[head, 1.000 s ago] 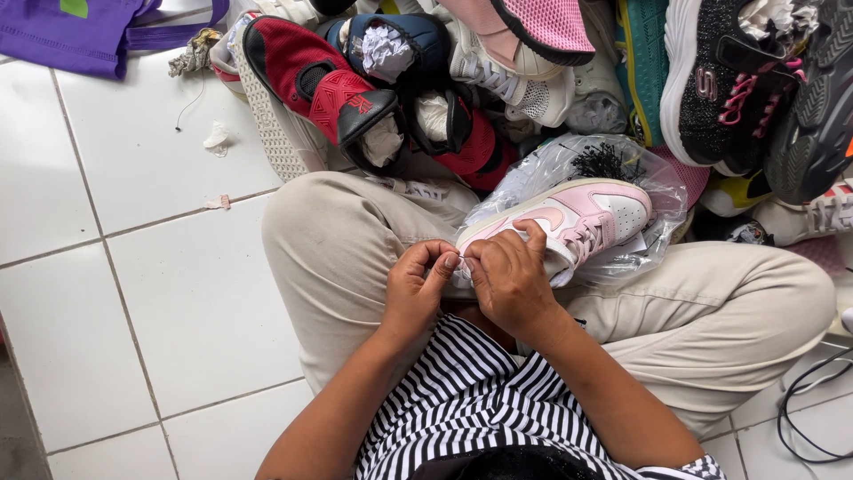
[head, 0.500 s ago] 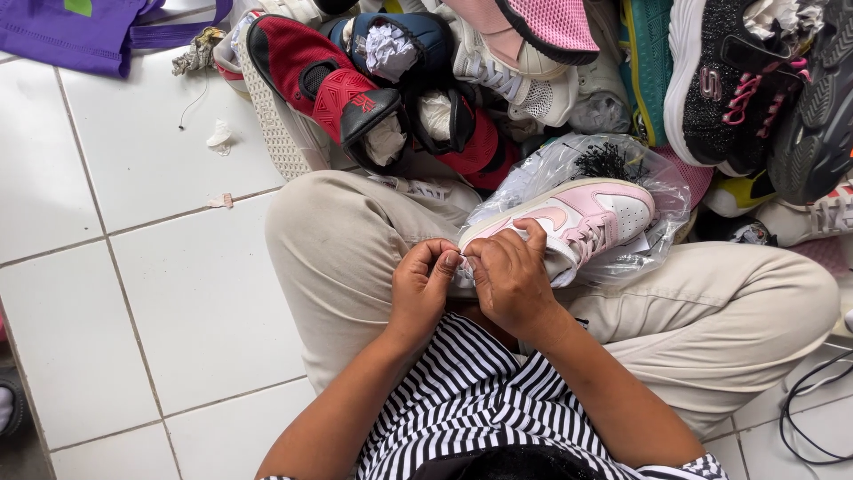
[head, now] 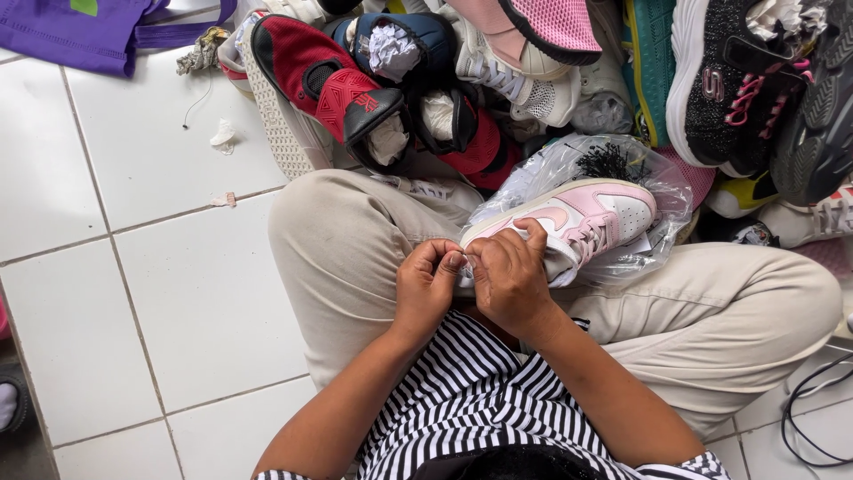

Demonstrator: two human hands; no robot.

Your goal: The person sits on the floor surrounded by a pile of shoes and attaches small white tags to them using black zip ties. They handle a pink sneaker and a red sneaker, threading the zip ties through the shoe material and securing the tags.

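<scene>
Sitting cross-legged on the white tiled floor [head: 160, 293], the person works both hands at the heel end of a pink and white sneaker [head: 577, 218] that rests on the lap, its toe pointing away toward the heap of footwear. The left hand [head: 428, 289] is curled with thumb and fingertips pinched together at the back edge of the shoe, and the right hand [head: 511, 280] closes over the heel from the other side, forefinger hooked on the collar; each grip is narrow and tight, holding either the sneaker's rear edge or the mouth of the clear plastic bag [head: 622, 169] around it, though the small spot between the fingers is too hidden to tell which. That bag wraps the front and middle of the shoe loosely, crumpled and billowing over the toe, so the sneaker looks mostly inside it while the heel remains at the opening under the hands. Whether the bag is being drawn on or off cannot be read from this view; the opening is neither sealed nor cleared. Just beyond the knees lie a red and black high-top [head: 324, 84] stuffed with paper, a black knit trainer with pink laces [head: 737, 89], and other loose shoes, none of them bagged. A purple cloth bag [head: 80, 31] lies on the tiles to the far left.
</scene>
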